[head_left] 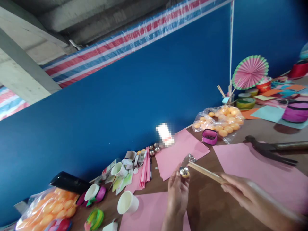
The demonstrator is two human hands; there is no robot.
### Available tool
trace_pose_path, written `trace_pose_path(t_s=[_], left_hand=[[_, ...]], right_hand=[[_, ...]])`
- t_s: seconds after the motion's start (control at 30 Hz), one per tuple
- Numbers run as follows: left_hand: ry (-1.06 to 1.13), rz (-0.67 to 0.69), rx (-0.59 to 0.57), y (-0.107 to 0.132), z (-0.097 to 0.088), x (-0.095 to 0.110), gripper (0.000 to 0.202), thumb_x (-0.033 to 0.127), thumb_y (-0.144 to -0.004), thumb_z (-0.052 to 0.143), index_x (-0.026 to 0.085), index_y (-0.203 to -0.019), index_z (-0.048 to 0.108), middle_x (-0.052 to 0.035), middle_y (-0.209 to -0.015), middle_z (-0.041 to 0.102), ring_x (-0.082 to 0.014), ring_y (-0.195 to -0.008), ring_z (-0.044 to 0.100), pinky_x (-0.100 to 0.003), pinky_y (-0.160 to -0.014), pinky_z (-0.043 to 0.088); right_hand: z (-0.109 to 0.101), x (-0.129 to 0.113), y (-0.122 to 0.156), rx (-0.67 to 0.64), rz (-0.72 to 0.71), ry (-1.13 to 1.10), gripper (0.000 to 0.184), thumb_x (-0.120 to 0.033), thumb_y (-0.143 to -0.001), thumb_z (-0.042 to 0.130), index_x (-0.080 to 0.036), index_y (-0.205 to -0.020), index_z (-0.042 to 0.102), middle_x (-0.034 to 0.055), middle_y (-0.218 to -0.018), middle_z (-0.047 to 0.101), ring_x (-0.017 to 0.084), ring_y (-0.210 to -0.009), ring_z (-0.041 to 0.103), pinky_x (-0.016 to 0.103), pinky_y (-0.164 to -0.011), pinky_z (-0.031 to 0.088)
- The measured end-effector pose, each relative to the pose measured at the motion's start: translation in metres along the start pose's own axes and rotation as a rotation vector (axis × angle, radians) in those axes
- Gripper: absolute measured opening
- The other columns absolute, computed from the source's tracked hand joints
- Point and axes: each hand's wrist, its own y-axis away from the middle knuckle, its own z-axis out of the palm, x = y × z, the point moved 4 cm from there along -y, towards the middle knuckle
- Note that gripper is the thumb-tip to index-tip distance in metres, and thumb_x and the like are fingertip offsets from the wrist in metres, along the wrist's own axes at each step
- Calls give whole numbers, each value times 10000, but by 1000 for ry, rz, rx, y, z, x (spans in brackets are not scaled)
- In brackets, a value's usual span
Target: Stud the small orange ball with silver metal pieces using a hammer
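Silver ball (184, 172), yellowish underneath: it sits at the fingertips of your left hand (178, 191), near side of the brown table (204, 208), raised above the surface. Your left fingers grasp it from below. Your right hand (243, 189), to the right, has its fingers closed around a wooden stick (207, 173), which slants up and left toward the ball. Shiny metal shows at the stick's far end; blur hides its exact form, and you cannot tell whether it touches the ball.

Near left of your hands, a white paper cup (128, 202) overlaps the edge of a pink paper sheet (154, 208). Farther left, a clear bag of orange balls (55, 207).

To the right, a claw hammer (267, 149) lies partly over another pink sheet (240, 170).

Beyond your hands, more pink paper (180, 150), then a small magenta fabric container (209, 137) beside a second bag of orange balls (228, 123). Far right, a pink-and-green pleated paper fan (251, 72) stands near the blue wall (144, 89).
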Motion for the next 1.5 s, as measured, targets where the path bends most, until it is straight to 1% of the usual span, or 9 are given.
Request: trace_pose_path(t_s=[0.13, 0.3, 0.47, 0.63, 0.8, 0.93, 1.13, 1.37, 1.5], left_hand=[[-18, 4, -2, 0, 2, 0, 217, 173, -768, 568, 169, -961, 666, -72, -856, 645, -124, -800, 583, -289, -826, 419], [-80, -21, 37, 1, -1, -2, 265, 181, -731, 613, 167, -992, 655, -65, -786, 653, -137, -794, 592, -294, -835, 405], [-168, -4, -3, 4, 6, 0, 305, 163, -740, 599, 181, -1043, 626, -85, -944, 654, -134, -827, 587, -291, -841, 402], [-226, 10, -39, 7, 9, 1, 373, 149, -737, 599, 203, -1106, 586, -82, -1094, 609, -165, -1031, 531, -292, -913, 366], [-208, -27, 61, 2, -8, -2, 365, 168, -731, 614, 206, -1094, 590, -74, -1083, 613, -137, -928, 582, -274, -858, 413], [-146, -65, 104, 0, -13, -5, 317, 181, -717, 633, 182, -1034, 624, -79, -1008, 645, -137, -883, 605, -292, -866, 425], [-67, -70, 166, 0, -19, -8, 236, 185, -710, 641, 171, -946, 654, -72, -917, 671, -130, -808, 623, -308, -826, 464], [-40, -89, 177, -4, -21, -8, 165, 183, -696, 654, 156, -858, 661, -53, -854, 671, -114, -751, 623, -235, -718, 490], [-26, -86, 130, -3, -20, -8, 150, 149, -693, 652, 151, -843, 657, -52, -863, 671, -117, -790, 624, -238, -774, 477]], right_hand=[[3, 2, 0, -12, -6, 17, 251, -360, -838, 451, -247, -1043, 539, 15, -868, 690, 184, -750, 650, 209, -610, 506], [2, -1, -1, -32, -48, 43, 230, -354, -831, 462, -256, -1006, 575, 27, -814, 690, 229, -827, 646, 232, -616, 516], [5, 4, 0, -17, -77, 72, 298, -333, -835, 464, -252, -1114, 530, 34, -929, 684, 228, -869, 637, 248, -666, 520], [10, 11, 3, -39, -84, 146, 308, -343, -851, 439, -255, -1141, 498, 30, -1008, 662, 226, -934, 615, 265, -716, 517], [3, 7, -2, -31, -51, 124, 289, -356, -848, 441, -243, -1102, 521, 32, -923, 681, 208, -836, 642, 236, -669, 517], [0, 6, -6, 16, -61, 89, 247, -345, -824, 474, -240, -1028, 567, 14, -883, 695, 192, -752, 656, 217, -631, 513], [5, 9, -6, 3, -60, 82, 249, -346, -826, 473, -235, -1030, 562, 23, -885, 693, 198, -798, 651, 205, -621, 513], [5, 8, -7, -8, -35, 74, 236, -357, -836, 455, -237, -1010, 560, 34, -862, 694, 202, -787, 653, 209, -615, 514], [4, 9, -6, 29, -37, 55, 247, -360, -818, 480, -232, -1005, 577, 34, -853, 700, 198, -733, 661, 216, -606, 516]])
